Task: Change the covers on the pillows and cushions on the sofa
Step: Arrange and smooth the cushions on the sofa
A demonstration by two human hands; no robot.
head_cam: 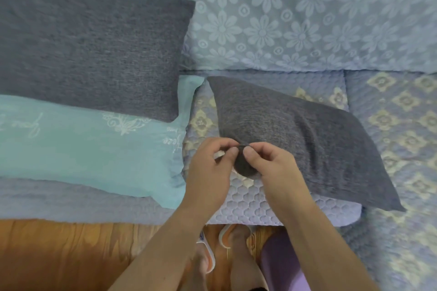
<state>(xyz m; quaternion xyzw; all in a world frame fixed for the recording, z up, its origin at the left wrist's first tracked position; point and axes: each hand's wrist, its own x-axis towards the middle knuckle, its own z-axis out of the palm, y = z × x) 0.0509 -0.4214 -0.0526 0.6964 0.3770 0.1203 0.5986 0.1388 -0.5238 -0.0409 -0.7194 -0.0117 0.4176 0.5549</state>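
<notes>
A grey woven cushion (302, 139) lies tilted on the sofa seat (255, 205), one corner toward me. My left hand (210, 168) and my right hand (269, 165) both pinch the cover's edge at that near corner, fingertips almost touching. A second grey cushion (89, 54) leans against the sofa back at the left. In front of it lies a turquoise pillow (89, 156) with white printed lettering and a butterfly.
The sofa back (295, 14) wears a blue flower-patterned cover; the seat to the right (397, 125) has a quilted diamond pattern. Below the seat edge are a wooden floor (71, 255), my feet in slippers (210, 257) and a purple fabric (283, 264).
</notes>
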